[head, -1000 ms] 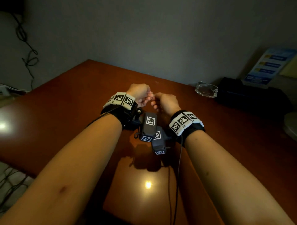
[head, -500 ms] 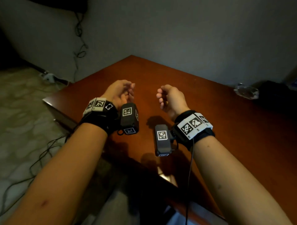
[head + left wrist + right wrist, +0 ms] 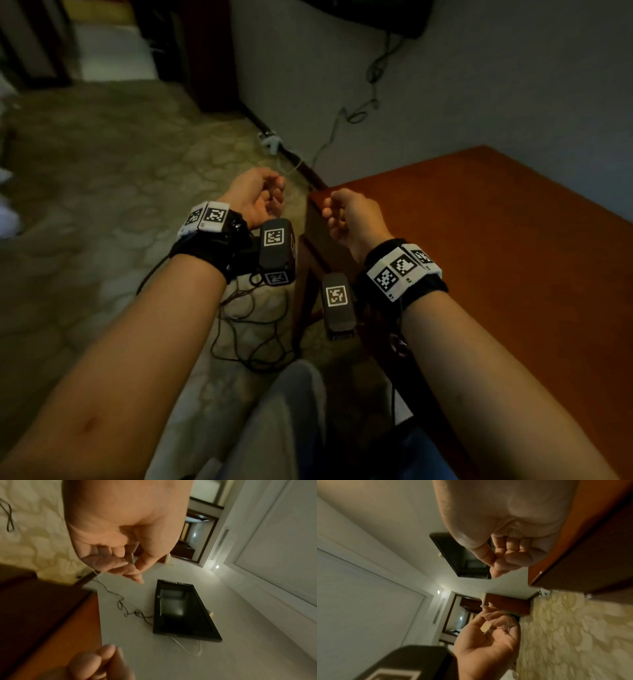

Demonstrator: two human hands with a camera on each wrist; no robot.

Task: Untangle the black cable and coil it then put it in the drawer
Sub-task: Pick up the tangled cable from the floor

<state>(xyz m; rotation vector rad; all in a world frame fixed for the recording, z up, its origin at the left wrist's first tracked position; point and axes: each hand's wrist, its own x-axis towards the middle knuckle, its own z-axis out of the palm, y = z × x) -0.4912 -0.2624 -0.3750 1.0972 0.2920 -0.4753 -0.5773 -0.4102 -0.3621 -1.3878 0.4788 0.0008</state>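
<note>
Beside the desk [image 3: 496, 240] corner | left hand [image 3: 255, 198] hovering over carpet [image 3: 102, 171], fingers loosely curled, empty; right hand [image 3: 352, 219] curling into an empty fist

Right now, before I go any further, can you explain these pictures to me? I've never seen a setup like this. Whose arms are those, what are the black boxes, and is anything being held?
There is no machine here, only a person's two bare arms. One picture comes from a camera on their head, looking down. The black boxes are the left wrist camera and the right wrist camera. The other two pictures come from them, looking along each hand, so the room appears tipped.

The left hand is over the carpet. The right hand is by the corner of the red-brown table. A tangled black cable lies on the carpet under the left wrist.

The right hand's fingers are curled on nothing. A small pale thing shows at the left palm, but I cannot tell whether it is held.
</note>
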